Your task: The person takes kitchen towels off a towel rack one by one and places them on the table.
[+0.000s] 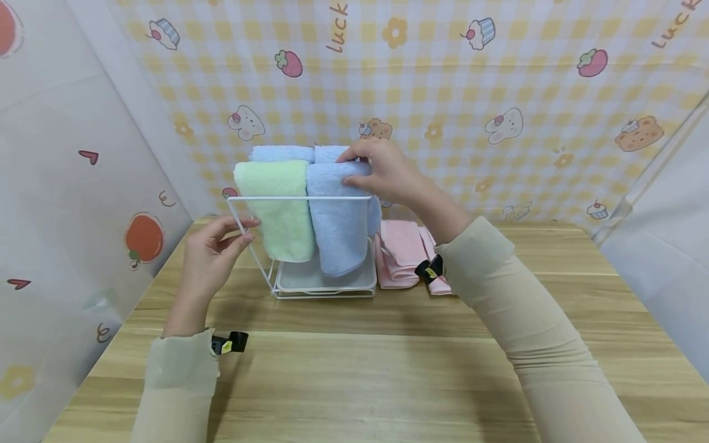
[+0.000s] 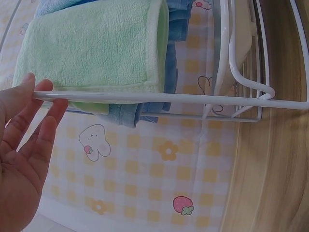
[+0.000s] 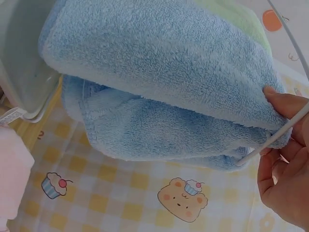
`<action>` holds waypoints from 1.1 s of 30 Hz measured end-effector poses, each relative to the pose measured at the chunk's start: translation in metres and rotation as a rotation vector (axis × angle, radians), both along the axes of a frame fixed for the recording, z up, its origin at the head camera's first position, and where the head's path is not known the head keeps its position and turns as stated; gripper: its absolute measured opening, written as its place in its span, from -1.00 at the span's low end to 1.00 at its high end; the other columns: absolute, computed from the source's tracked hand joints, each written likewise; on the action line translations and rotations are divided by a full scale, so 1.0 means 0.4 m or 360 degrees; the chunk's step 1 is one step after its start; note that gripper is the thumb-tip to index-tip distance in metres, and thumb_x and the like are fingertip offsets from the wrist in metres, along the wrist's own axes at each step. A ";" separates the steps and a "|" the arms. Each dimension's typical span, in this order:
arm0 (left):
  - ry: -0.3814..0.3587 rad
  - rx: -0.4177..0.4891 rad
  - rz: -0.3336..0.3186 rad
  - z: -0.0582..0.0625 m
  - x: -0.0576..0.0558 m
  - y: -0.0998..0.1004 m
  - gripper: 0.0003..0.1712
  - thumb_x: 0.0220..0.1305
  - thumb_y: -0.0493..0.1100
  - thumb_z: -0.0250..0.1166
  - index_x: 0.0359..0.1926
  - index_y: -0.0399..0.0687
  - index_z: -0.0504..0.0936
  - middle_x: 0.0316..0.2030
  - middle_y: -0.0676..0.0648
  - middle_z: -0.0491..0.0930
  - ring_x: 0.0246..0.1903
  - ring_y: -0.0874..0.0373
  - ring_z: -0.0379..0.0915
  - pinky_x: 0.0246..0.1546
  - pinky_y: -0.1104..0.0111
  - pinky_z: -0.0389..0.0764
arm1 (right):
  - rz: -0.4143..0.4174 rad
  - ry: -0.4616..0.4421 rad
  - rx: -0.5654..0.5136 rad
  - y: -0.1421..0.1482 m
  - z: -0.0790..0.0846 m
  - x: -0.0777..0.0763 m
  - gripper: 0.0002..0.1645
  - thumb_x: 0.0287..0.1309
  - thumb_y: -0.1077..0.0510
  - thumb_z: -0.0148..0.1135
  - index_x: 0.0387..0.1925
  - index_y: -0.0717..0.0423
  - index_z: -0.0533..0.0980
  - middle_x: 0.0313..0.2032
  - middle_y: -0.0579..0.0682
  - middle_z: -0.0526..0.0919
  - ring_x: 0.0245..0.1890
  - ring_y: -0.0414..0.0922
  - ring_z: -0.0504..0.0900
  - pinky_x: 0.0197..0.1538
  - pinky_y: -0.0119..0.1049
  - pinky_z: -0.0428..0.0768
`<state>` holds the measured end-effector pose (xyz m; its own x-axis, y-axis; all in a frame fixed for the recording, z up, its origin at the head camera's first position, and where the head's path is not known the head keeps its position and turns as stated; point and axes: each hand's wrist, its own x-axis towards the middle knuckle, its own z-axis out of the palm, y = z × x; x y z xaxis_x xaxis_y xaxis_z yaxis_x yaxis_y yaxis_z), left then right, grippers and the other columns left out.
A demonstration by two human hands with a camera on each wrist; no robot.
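A white wire rack point(image 1: 299, 198) stands on the table with small towels draped over its upper bars. At its front hang a light green towel point(image 1: 279, 209) on the left and a blue towel point(image 1: 338, 221) on the right. More blue towels point(image 1: 282, 154) hang behind them. My left hand point(image 1: 207, 253) pinches the rack's left side bar point(image 2: 145, 98) between thumb and fingers. With the thumb in front and fingers behind, my right hand point(image 1: 388, 172) pinches the top right of the front blue towel point(image 3: 159, 58) near a bar end.
A pale tray point(image 1: 327, 281) sits in the rack's base, under the towels. Folded pink cloths point(image 1: 401, 249) lie just right of the rack, partly behind my right wrist. A checked patterned curtain point(image 1: 432, 98) rises behind the wooden table point(image 1: 354, 381).
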<state>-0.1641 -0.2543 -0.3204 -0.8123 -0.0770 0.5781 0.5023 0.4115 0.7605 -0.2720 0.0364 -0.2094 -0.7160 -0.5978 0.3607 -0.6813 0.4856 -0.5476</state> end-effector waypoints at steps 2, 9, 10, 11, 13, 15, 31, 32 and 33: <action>-0.0006 0.0014 0.0000 0.002 0.001 0.002 -0.82 0.26 -0.49 0.28 -0.11 -0.42 0.63 -0.18 0.33 0.68 -0.06 0.43 0.61 -0.06 0.63 0.62 | -0.0003 0.0041 -0.0028 0.000 -0.002 0.002 -0.65 0.11 0.29 0.44 -0.03 0.25 0.66 -0.02 0.15 0.71 0.06 -0.01 0.58 0.21 -0.18 0.52; -0.0021 -0.0038 0.0036 0.004 0.005 0.000 -0.83 0.27 -0.45 0.29 -0.10 -0.38 0.64 -0.18 0.34 0.69 -0.12 0.43 0.65 -0.09 0.66 0.61 | 0.0035 0.0091 -0.0209 0.001 -0.018 0.003 -0.71 0.08 0.35 0.43 -0.11 0.27 0.68 -0.08 0.16 0.73 0.03 -0.02 0.60 0.18 -0.20 0.54; -0.0023 -0.0053 0.0042 0.003 0.006 -0.001 -0.82 0.27 -0.44 0.29 -0.10 -0.38 0.64 -0.18 0.34 0.70 -0.12 0.44 0.65 -0.09 0.67 0.61 | 0.0041 0.0103 -0.0230 0.001 -0.020 0.002 -0.72 0.08 0.35 0.43 -0.11 0.28 0.68 -0.08 0.16 0.73 0.03 -0.02 0.61 0.18 -0.20 0.55; -0.0023 -0.0065 0.0045 0.003 0.006 -0.002 -0.82 0.28 -0.43 0.30 -0.10 -0.38 0.64 -0.18 0.34 0.70 -0.13 0.45 0.65 -0.09 0.67 0.61 | 0.0045 0.0115 -0.0250 0.000 -0.022 0.002 -0.72 0.08 0.36 0.43 -0.11 0.28 0.68 -0.08 0.16 0.73 0.03 -0.02 0.62 0.18 -0.20 0.56; -0.0030 -0.0074 0.0050 0.003 0.008 -0.003 -0.82 0.28 -0.43 0.30 -0.10 -0.38 0.64 -0.18 0.35 0.70 -0.13 0.48 0.64 -0.09 0.67 0.61 | 0.0056 0.0120 -0.0302 -0.001 -0.027 0.002 -0.72 0.08 0.37 0.42 -0.12 0.28 0.68 -0.07 0.17 0.72 0.03 -0.02 0.62 0.17 -0.21 0.58; -0.0034 -0.0074 0.0048 0.003 0.009 -0.003 -0.82 0.28 -0.43 0.30 -0.10 -0.39 0.64 -0.18 0.36 0.69 -0.12 0.49 0.64 -0.09 0.66 0.61 | 0.0058 0.0122 -0.0347 -0.002 -0.030 0.003 -0.73 0.09 0.36 0.43 -0.12 0.28 0.68 -0.07 0.17 0.72 0.01 -0.02 0.62 0.13 -0.23 0.58; -0.0090 -0.0337 0.0175 0.015 0.008 -0.013 -0.84 0.28 -0.36 0.33 -0.11 -0.24 0.68 -0.06 -0.29 0.72 -0.10 0.52 0.64 -0.14 0.72 0.59 | 0.0086 0.0261 -0.0674 -0.005 -0.052 0.006 -0.74 0.08 0.38 0.42 -0.14 0.28 0.69 -0.11 0.16 0.71 -0.08 -0.11 0.60 -0.10 -0.50 0.55; -0.0095 -0.0341 0.0173 0.016 0.009 -0.014 -0.84 0.28 -0.35 0.33 -0.11 -0.24 0.67 -0.06 -0.29 0.72 -0.11 0.55 0.62 -0.14 0.72 0.58 | 0.0088 0.0261 -0.0692 -0.005 -0.053 0.006 -0.74 0.08 0.38 0.42 -0.14 0.29 0.69 -0.11 0.16 0.70 -0.08 -0.12 0.59 -0.11 -0.51 0.55; -0.0099 -0.0344 0.0172 0.016 0.009 -0.014 -0.83 0.28 -0.36 0.33 -0.11 -0.25 0.67 -0.05 -0.29 0.72 -0.12 0.58 0.61 -0.14 0.72 0.58 | 0.0088 0.0255 -0.0705 -0.004 -0.054 0.006 -0.74 0.09 0.38 0.41 -0.13 0.29 0.69 -0.10 0.16 0.70 -0.08 -0.13 0.58 -0.12 -0.51 0.55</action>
